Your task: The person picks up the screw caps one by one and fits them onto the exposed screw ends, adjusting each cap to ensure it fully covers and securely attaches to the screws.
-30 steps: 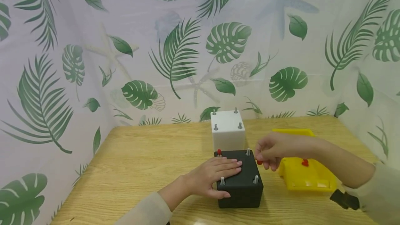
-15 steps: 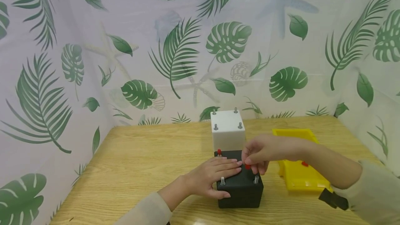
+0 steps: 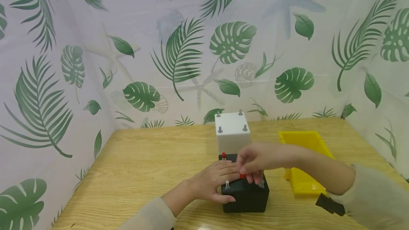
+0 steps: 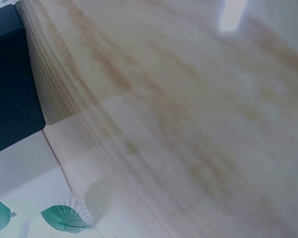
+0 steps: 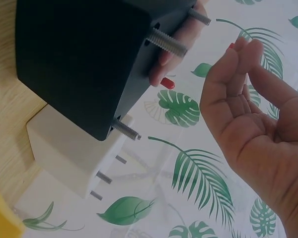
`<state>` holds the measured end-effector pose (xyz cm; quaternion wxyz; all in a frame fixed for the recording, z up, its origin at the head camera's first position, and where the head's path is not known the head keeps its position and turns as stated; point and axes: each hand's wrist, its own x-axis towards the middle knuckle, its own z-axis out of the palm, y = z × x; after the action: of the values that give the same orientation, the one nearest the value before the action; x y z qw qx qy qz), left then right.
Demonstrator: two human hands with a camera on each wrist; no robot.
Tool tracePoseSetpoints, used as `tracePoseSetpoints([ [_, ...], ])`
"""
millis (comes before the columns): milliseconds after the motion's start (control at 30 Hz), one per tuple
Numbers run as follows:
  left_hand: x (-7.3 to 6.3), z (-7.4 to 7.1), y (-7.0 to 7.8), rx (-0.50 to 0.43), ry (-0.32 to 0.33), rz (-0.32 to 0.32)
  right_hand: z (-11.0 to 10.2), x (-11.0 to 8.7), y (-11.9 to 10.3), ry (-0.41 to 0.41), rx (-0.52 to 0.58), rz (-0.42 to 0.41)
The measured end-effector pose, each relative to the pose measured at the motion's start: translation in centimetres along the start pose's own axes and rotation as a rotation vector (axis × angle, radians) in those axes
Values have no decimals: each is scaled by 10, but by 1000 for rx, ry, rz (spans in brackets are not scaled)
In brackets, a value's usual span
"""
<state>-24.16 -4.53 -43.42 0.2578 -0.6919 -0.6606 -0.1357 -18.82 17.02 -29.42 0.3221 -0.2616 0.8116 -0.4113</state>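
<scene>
left hand [image 3: 212,179] flat on black box [image 3: 245,201] | right hand [image 3: 260,159] pinching a red cap [image 3: 242,176] | yellow bin's [image 3: 301,184] inside? head view only

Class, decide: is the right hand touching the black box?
Apart: the right wrist view shows leaf-print backdrop between the right hand and the black box.

Both sleeves [image 3: 377,198] are pale beige, a black piece [image 3: 330,204] beside the right.
</scene>
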Motion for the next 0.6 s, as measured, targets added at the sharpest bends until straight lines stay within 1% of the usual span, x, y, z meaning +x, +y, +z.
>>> tracePoseSetpoints([
  [267, 1, -1, 0, -25, 29, 20, 10, 11, -4, 29, -7, 16],
  [500, 0, -1, 1, -59, 17, -1, 16, 21, -3, 10, 11, -5],
  [600, -1, 0, 0, -55, 16, -4, 18, 25, -4, 3, 10, -13],
])
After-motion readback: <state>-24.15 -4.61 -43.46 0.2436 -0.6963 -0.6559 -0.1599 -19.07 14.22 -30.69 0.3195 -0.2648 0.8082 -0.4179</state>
